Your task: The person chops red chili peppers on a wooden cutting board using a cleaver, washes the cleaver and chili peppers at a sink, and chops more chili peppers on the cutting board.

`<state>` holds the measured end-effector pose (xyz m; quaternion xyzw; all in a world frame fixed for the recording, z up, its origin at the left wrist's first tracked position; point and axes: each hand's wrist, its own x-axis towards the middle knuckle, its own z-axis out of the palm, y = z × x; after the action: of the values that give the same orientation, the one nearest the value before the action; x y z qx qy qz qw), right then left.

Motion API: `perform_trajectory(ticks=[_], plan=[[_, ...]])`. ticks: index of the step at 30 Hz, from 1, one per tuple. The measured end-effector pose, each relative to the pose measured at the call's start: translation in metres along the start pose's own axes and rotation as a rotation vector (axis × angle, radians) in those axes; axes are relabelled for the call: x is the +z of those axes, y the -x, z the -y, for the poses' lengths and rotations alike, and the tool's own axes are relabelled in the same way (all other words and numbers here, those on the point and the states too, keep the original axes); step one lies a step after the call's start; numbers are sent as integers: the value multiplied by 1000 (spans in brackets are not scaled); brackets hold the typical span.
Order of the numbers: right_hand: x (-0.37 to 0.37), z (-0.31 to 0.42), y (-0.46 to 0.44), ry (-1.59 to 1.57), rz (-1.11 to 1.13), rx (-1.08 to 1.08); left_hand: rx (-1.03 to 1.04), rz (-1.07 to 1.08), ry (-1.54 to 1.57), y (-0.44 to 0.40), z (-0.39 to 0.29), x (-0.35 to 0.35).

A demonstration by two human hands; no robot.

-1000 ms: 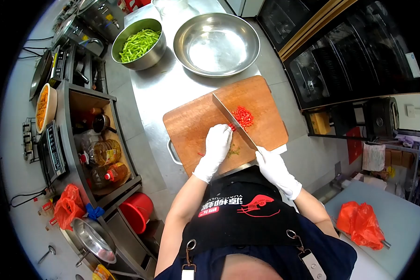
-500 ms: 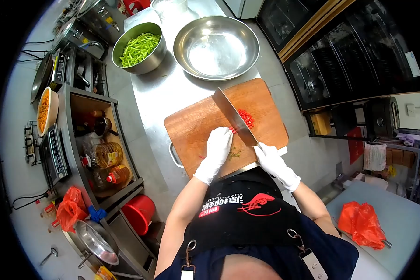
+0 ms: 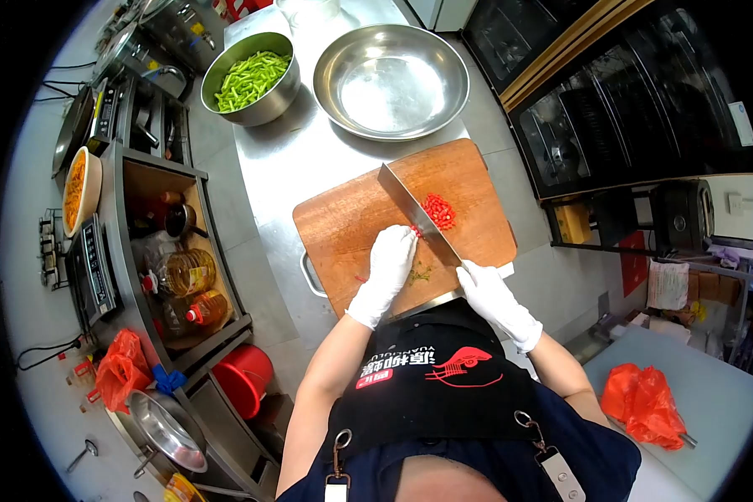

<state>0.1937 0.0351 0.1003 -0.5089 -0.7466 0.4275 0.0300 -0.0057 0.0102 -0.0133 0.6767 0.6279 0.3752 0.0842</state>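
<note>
A wooden cutting board (image 3: 339,230) lies at an angle on a metal table. My right hand (image 3: 495,297), in a white glove, is closed round the handle of a cleaver (image 3: 412,203). The blade's lower edge is at the board. My left hand (image 3: 391,261), gloved too, has its fingers curled over a red chili pepper (image 3: 416,231) at the blade's left side; most of the chili is hidden. A small heap of chopped red chili (image 3: 439,212) sits right of the blade. Green scraps (image 3: 419,274) lie between my hands.
Beyond the board stand a wide steel basin (image 3: 453,105) and a steel bowl (image 3: 278,102) of cut green vegetables (image 3: 253,81). Cabinets with oil bottles (image 3: 188,272) are on the left, near a red bucket (image 3: 244,381). A red plastic bag (image 3: 642,406) lies on a surface at right.
The cleaver's far end has shifted slightly left and toward me. My left hand keeps its curled hold beside the blade. The whole view has moved a little.
</note>
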Motion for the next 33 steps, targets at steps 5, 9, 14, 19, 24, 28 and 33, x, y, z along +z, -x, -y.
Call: perform_trajectory(ticks=[5, 9, 14, 19, 24, 28, 33], plan=[[17, -2, -16, 25, -36, -31, -1, -27, -11, 2, 1, 1], [33, -7, -37, -41, -148, -37, 3, -40, -6, 0, -1, 0], [22, -16, -32, -178, -73, 59, -30, -58, 2, 3, 1, 2], [2, 2, -13, -106, -70, 31, -97, -144, 54, 5, -8, 0], [-1, 7, -7, -92, -21, 24, -97, -150, 52, 10, -10, -5], [5, 4, -5, -62, -45, -23, -67, -149, 26, 12, -8, -4], [13, -2, -8, -5, -57, -51, -53, -69, 2, 10, -4, -3]])
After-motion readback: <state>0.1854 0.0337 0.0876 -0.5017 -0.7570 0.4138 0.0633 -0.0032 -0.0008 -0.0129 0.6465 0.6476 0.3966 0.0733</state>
